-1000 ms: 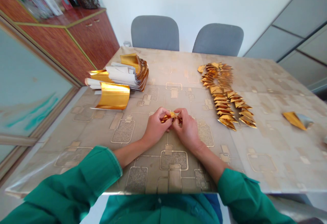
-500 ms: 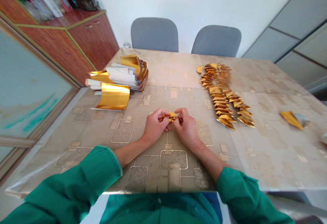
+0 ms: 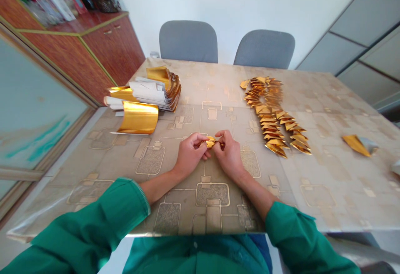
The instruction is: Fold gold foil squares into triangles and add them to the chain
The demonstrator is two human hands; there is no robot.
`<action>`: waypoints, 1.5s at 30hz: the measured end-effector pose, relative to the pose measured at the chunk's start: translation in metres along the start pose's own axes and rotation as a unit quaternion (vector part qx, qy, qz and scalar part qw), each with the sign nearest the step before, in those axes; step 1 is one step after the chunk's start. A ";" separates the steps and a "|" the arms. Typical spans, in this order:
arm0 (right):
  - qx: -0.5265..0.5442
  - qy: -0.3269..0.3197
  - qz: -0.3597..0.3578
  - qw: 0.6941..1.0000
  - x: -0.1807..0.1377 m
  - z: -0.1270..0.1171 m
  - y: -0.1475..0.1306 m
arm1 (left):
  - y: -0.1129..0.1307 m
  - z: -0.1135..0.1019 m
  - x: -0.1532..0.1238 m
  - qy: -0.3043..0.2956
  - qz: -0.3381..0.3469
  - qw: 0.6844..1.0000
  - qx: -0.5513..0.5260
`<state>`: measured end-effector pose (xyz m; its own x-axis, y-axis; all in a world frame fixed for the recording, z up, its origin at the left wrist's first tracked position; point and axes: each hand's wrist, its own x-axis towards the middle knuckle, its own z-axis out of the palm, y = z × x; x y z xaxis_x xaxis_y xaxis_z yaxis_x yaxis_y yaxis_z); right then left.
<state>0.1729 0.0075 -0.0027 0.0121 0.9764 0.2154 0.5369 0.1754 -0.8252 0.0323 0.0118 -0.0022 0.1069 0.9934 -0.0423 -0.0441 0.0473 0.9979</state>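
Observation:
A small folded piece of gold foil paper [image 3: 210, 142] is pinched between both my hands just above the patterned table [image 3: 331, 186]. My left hand [image 3: 189, 154] grips its left end with closed fingers. My right hand [image 3: 229, 153] grips the right end, fingers curled. Most of the piece is hidden by my fingertips. A stack of curled gold and white sheets [image 3: 146, 97] lies to the far left. Rows of several folded gold triangles [image 3: 274, 115] lie to the right of my hands.
One loose gold and silver folded piece [image 3: 359, 144] rests near the table's right edge. Two grey chairs [image 3: 188, 41] stand at the far side. A wooden cabinet [image 3: 93, 45] with clutter on top runs along the left wall.
The gold piece has been pressed smaller between my fingertips, and both hands have drawn slightly closer together. Nothing else on the table moved.

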 end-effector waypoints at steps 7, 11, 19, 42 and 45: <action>0.013 0.002 -0.006 1.000 0.002 -0.004 -0.001 | 0.001 0.000 0.002 0.030 -0.001 0.999 -0.011; 0.047 0.017 0.007 0.999 0.002 -0.009 -0.003 | 0.001 -0.001 0.003 0.027 0.001 0.999 -0.019; 0.123 0.021 0.017 0.992 0.006 -0.019 0.001 | 0.005 -0.001 -0.002 -0.033 0.012 0.999 0.041; -0.028 0.306 0.226 0.924 -0.076 -0.214 0.112 | -0.004 -0.005 0.002 -0.071 0.053 0.992 0.090; -0.072 0.323 0.236 0.914 -0.069 -0.210 0.118 | -0.006 -0.006 0.002 -0.069 0.060 0.991 0.097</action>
<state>0.4122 -0.0657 -0.0051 0.7413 0.6528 0.1559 0.4488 -0.3094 -0.8384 0.0270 0.0146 -0.0089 0.2474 0.9663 0.0706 0.1265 -0.1045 0.9865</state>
